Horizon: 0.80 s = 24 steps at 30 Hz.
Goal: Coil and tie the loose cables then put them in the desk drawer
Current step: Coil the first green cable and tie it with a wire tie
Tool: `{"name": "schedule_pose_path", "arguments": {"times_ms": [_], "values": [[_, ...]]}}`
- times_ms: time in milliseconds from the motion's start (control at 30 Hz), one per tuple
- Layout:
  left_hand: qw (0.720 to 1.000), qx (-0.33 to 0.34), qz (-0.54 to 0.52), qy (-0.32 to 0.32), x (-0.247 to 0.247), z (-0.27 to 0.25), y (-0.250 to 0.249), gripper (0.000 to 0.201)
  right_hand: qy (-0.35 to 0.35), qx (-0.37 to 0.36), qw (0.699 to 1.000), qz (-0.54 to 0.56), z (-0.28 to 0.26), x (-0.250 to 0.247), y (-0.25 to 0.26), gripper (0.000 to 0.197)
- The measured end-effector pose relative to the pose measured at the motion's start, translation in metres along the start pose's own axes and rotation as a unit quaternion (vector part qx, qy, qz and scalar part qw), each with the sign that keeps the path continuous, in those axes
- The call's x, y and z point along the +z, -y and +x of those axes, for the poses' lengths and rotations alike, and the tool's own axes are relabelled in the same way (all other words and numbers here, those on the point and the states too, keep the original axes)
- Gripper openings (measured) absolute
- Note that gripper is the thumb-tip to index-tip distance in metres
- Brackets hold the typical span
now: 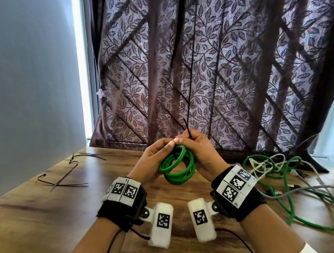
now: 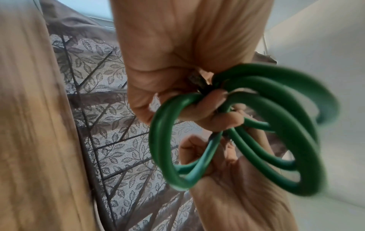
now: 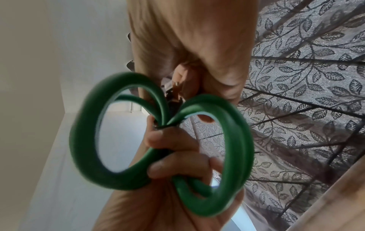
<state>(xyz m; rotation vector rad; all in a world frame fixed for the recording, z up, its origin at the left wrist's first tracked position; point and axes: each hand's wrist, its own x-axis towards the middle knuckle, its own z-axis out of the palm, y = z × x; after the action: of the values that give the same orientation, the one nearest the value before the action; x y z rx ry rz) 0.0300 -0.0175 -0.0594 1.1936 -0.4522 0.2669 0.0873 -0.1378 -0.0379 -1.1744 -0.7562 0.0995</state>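
Note:
Both hands hold a coiled green cable [image 1: 178,171] [image 2: 161,140] [image 3: 82,140] up above the wooden desk [image 1: 36,206]. The coil is cinched at its middle into two lobes. My left hand [image 1: 160,153] [image 2: 209,109] grips the coil at that waist, fingers curled round the strands. My right hand [image 1: 192,146] [image 3: 189,81] pinches a black zip tie [image 1: 188,129] [image 3: 173,107], whose thin tail sticks up past the fingers. The tie wraps the coil's waist. How tight it sits is hidden by the fingers.
A tangle of loose green and grey cables [image 1: 278,175] sprawls over the desk's right side. Several black zip ties [image 1: 72,171] lie on the left part. A patterned curtain [image 1: 206,69] hangs behind the desk's far edge. No drawer is in view.

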Motion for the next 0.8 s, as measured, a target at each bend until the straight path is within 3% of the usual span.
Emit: {"name": "schedule_pose_path", "arguments": {"times_ms": [167,233,333,433,633,800], "values": [[0.999,-0.015,-0.037,0.021,-0.012,0.001,0.002,0.041,0.048,-0.002,0.999,0.009,-0.005,0.000,0.000,0.006],[0.999,-0.012,-0.041,0.026,-0.014,0.001,0.002,0.043,0.081,0.030,0.996,0.034,-0.005,-0.003,0.004,0.020],[0.998,0.007,-0.042,0.039,-0.012,0.000,0.001,0.036,0.057,0.094,0.985,0.130,-0.004,-0.007,0.013,0.040],[0.998,0.011,-0.009,0.054,-0.011,-0.001,0.001,0.038,0.045,0.104,0.968,0.222,-0.002,-0.009,0.018,0.031],[0.996,-0.018,-0.001,0.091,-0.013,-0.002,0.004,0.039,0.051,0.100,0.965,0.238,0.002,-0.016,0.021,0.023],[0.996,-0.036,0.017,0.084,-0.013,0.000,0.009,0.039,0.019,0.126,0.983,0.135,-0.003,-0.014,0.019,0.018]]}}
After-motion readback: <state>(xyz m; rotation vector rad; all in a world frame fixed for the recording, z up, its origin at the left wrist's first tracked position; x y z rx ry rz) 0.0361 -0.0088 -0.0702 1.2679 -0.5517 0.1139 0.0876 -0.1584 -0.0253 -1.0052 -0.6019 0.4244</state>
